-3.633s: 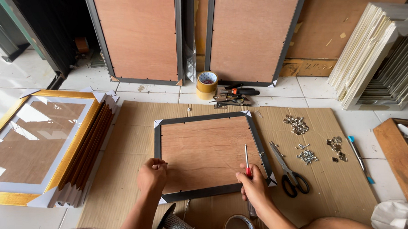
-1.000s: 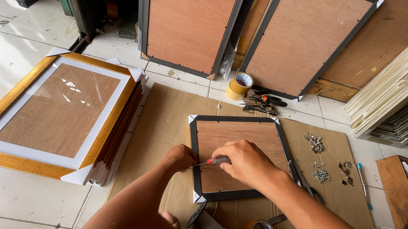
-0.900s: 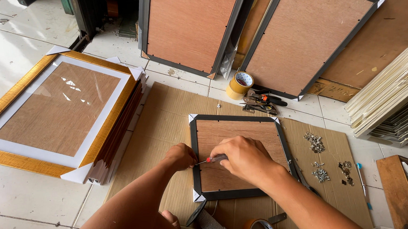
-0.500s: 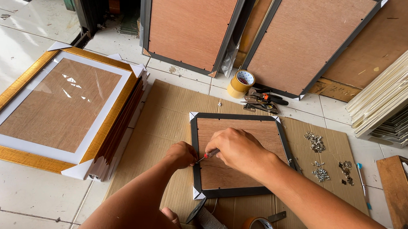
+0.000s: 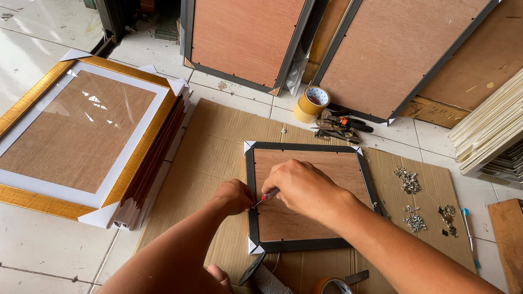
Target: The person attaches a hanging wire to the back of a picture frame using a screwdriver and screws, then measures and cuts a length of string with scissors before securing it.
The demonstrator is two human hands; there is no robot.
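Screwdriver (image 5: 269, 195), red-handled, pinched in closed right hand (image 5: 303, 190); tip at left rail of black frame (image 5: 311, 244) lying back-up on cardboard (image 5: 213, 144) on the floor. Left hand (image 5: 233, 195) closed, steadying that rail. Judgement: keep tip upright, press lightly. Versus 3.6 s ago: both hands moved from bottom rail to left rail.

Black picture frame (image 5: 251, 197), brown wood backing; red-handled screwdriver (image 5: 266, 197); gold frame (image 5: 10, 194), white mat; tan cardboard sheet (image 5: 212, 138); yellow tape roll (image 5: 311, 104).

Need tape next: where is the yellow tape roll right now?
In the head view, the yellow tape roll stands on the tiled floor beyond the black frame, beside the pliers.
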